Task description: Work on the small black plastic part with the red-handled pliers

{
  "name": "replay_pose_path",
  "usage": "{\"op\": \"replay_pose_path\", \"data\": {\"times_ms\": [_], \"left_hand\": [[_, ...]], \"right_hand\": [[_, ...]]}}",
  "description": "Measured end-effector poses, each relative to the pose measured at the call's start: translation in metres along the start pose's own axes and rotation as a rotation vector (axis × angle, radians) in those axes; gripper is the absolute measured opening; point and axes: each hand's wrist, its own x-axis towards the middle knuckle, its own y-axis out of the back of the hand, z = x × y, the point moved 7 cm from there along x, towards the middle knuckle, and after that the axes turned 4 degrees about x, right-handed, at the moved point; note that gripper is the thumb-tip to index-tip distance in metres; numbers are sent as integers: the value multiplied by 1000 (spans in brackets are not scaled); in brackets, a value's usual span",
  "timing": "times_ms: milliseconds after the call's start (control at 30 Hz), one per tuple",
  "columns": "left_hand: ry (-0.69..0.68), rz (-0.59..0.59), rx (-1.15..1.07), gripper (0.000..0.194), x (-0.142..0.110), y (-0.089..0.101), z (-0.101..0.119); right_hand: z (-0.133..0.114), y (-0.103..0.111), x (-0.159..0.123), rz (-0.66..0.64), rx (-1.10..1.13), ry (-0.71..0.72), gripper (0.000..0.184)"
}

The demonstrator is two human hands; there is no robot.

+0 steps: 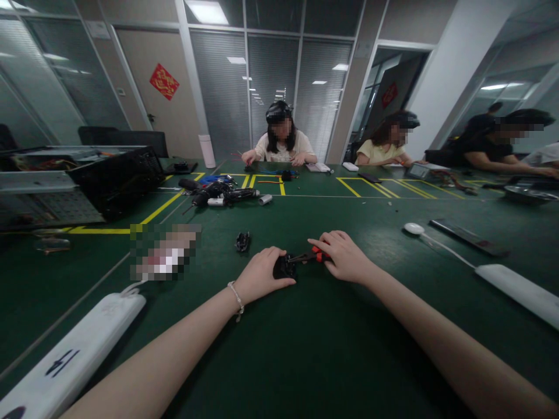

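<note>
My left hand [262,272] is closed around a small black part [283,267] low over the green table, its thumb and fingers gripping the edges. Red-handled needle-nose pliers [313,255] are in my right hand [343,256], their jaws reaching left to the black part. Whether the jaws pinch anything on it is too small to tell. Another black piece [242,241], with an open, uneven shape, lies on the table just beyond my left hand.
A white power strip [87,343] lies at the left, a second white strip [515,285] at the right. Farther back are a pile of tools and cables [218,191] and a large black computer case [117,183]. Several people sit across the table.
</note>
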Motion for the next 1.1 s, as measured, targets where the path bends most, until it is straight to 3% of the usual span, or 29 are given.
{"op": "replay_pose_path", "data": {"times_ms": [300, 800, 1100], "left_hand": [[11, -3, -15, 55, 0, 0, 0], [9, 2, -6, 54, 0, 0, -1], [6, -7, -9, 56, 0, 0, -1]], "right_hand": [[1, -5, 0, 24, 24, -19, 58], [5, -19, 5, 23, -51, -55, 38], [9, -20, 4, 17, -64, -37, 40]]}}
